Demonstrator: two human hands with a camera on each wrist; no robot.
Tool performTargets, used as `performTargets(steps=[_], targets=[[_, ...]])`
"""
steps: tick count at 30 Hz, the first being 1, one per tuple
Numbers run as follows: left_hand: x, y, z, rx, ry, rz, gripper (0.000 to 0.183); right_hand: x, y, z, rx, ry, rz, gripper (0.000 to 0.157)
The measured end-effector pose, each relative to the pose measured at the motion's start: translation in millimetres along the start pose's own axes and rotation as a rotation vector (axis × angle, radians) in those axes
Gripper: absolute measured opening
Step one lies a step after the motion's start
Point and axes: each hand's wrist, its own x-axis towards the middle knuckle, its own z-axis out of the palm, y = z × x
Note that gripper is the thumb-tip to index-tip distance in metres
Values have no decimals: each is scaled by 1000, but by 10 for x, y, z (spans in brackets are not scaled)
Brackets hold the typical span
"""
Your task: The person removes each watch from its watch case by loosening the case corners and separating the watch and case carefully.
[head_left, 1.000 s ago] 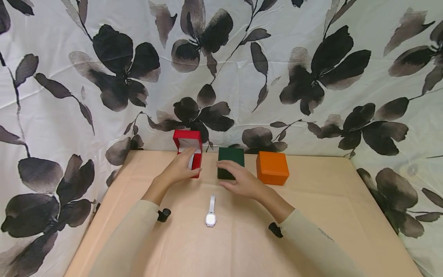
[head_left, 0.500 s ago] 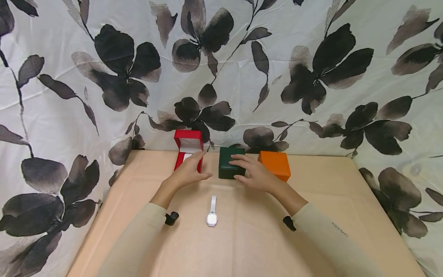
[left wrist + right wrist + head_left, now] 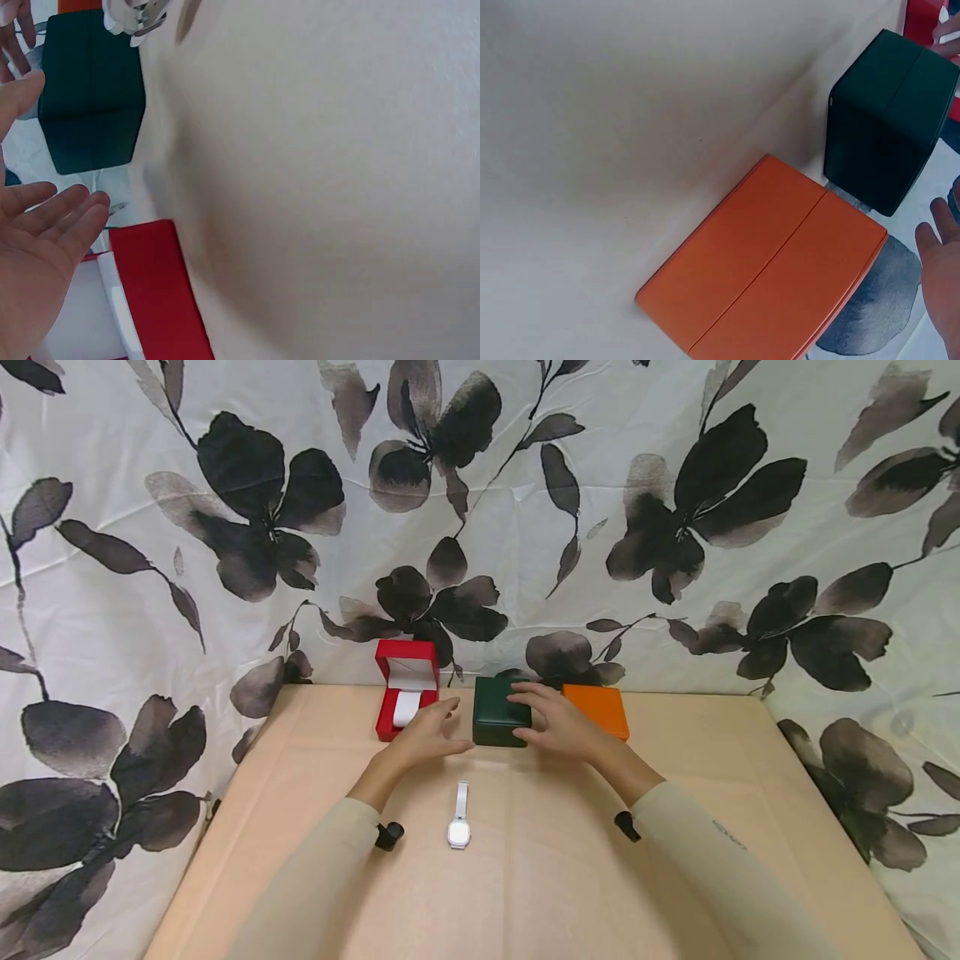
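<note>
A dark green box (image 3: 492,706), its lid down, stands between my two hands. My left hand (image 3: 422,737) is at its left with fingers loosely spread, and a gap shows between that hand and the green box (image 3: 91,97) in the left wrist view. My right hand (image 3: 561,727) hovers at the box's right side, fingers apart; whether the fingertips touch it I cannot tell. Behind my left hand, a red box (image 3: 387,717) stands with its lid raised and a white cushion (image 3: 407,707) inside. A white watch (image 3: 458,833) lies flat in front.
An orange box (image 3: 600,706), lid down, stands right of the green one, partly behind my right hand. Floral cloth (image 3: 517,527) hangs along the back edge of the beige-covered table (image 3: 525,877).
My left hand has come away from the red box, moving right toward the green one. My right hand has shifted from the green box's front to its right side. The boxes and watch stay put.
</note>
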Motion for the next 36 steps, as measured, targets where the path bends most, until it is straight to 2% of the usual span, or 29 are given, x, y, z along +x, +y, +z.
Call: performTargets(steps=[5, 10, 17, 20, 27, 36], targets=[[67, 16, 88, -8, -7, -7, 90, 29, 50, -10, 3, 6, 2, 68], [118, 19, 167, -40, -6, -51, 90, 80, 80, -24, -13, -7, -8, 78], [154, -2, 238, -100, 2, -70, 86, 176, 102, -5, -10, -65, 57, 95], [169, 2, 250, -134, 3, -87, 84, 213, 117, 15, -7, -74, 70, 97], [210, -18, 284, -142, 16, -107, 82, 281, 127, 70, -44, -85, 93, 100], [246, -3, 333, -169, 34, -97, 73, 342, 166, 95, -53, -109, 122, 108]])
